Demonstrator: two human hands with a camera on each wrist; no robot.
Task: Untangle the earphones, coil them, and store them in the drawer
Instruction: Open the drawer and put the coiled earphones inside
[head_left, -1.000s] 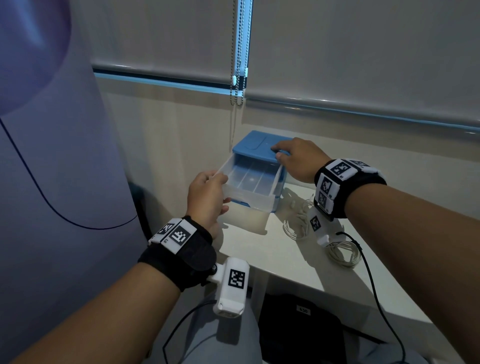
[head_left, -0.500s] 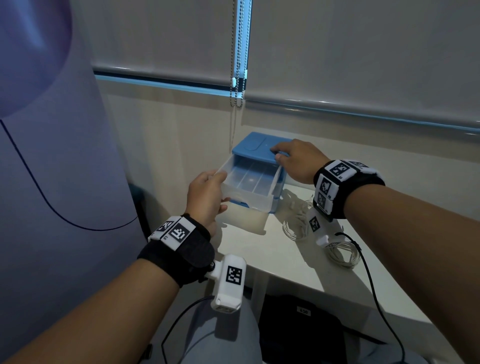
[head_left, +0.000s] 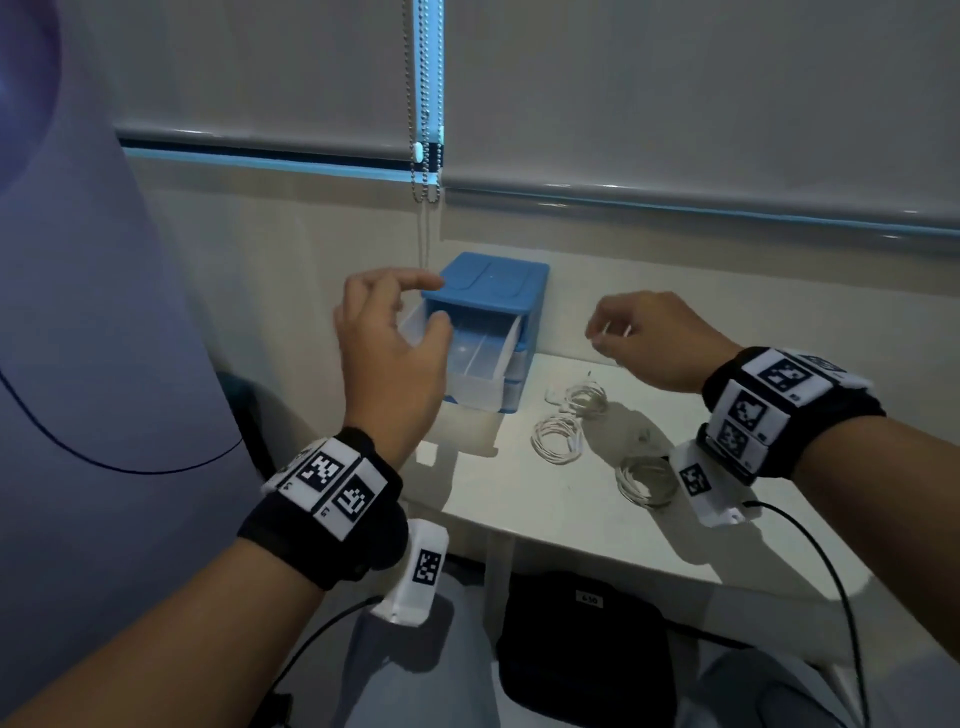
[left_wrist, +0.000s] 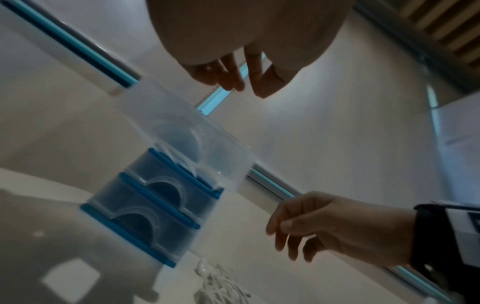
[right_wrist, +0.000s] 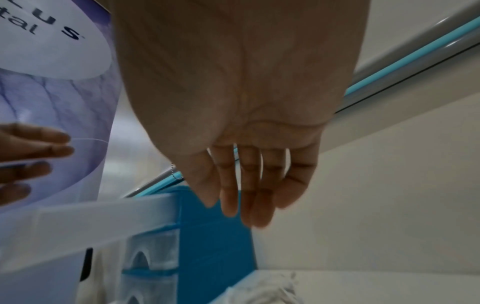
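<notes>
The top drawer (head_left: 470, 358) of the blue drawer unit (head_left: 493, 280) stands pulled out, apparently ready for loading; its compartments look empty. Three coiled white earphones (head_left: 558, 439) lie on the white table (head_left: 545, 514), just right of the unit. Left hand (head_left: 387, 353) hovers beside the drawer, fingers loosely spread, holding nothing. Right hand (head_left: 654, 338) hangs relaxed and empty above the coils.

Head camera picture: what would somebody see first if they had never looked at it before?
Probably the blue drawer box at the back of the white table, its clear top drawer pulled out. Next, the two hands in the air with nothing in them, the left hand just in front of the drawer and the right hand off to the box's right. Then the white coiled earphones lying on the table below the right hand.
</notes>
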